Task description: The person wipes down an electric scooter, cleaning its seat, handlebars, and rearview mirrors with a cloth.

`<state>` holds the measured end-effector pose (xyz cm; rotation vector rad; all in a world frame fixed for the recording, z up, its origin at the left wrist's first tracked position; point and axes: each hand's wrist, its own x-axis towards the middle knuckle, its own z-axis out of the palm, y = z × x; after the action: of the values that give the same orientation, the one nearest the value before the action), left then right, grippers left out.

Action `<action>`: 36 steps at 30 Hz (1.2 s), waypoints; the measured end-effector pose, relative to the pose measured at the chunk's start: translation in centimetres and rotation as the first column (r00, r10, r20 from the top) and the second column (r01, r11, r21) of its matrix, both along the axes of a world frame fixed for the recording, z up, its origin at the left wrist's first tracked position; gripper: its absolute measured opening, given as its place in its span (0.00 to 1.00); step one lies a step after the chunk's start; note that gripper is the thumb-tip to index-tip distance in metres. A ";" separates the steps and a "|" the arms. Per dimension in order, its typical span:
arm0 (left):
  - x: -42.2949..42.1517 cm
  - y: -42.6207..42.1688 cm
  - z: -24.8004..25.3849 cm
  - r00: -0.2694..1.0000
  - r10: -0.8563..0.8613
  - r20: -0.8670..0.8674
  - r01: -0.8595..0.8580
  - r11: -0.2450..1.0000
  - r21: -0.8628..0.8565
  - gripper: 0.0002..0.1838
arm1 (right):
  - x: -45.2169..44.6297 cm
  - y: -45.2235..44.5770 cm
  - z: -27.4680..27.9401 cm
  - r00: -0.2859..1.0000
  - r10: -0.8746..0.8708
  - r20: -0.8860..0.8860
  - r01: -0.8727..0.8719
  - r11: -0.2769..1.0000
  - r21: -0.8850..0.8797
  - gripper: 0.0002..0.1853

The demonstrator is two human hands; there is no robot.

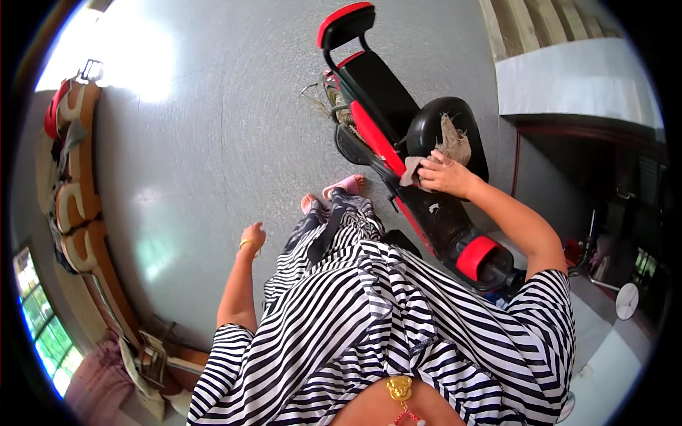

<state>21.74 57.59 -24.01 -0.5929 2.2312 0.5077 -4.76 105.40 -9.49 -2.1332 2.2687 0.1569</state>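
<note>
Cloth (460,148) lies on the red-black scooter (380,85), gripped by the right hand (446,175), its arm stretched outward; left hand (253,233) hangs low, whether open or closed I cannot tell.

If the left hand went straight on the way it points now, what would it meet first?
Most likely the grey floor: nothing else shows just ahead of the left hand. How high the hand hangs above it is unclear from this single view.
</note>
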 end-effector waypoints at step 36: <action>5.2 -4.9 0.4 0.990 -0.060 -0.125 0.080 0.984 0.161 0.20 | -6.2 -2.8 -5.2 -0.071 -0.943 0.324 0.908 -0.196 -0.370 0.15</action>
<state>26.89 52.71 -23.64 -0.4057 2.2857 0.7010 -10.97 102.59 -14.71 0.3409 3.4003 -0.4754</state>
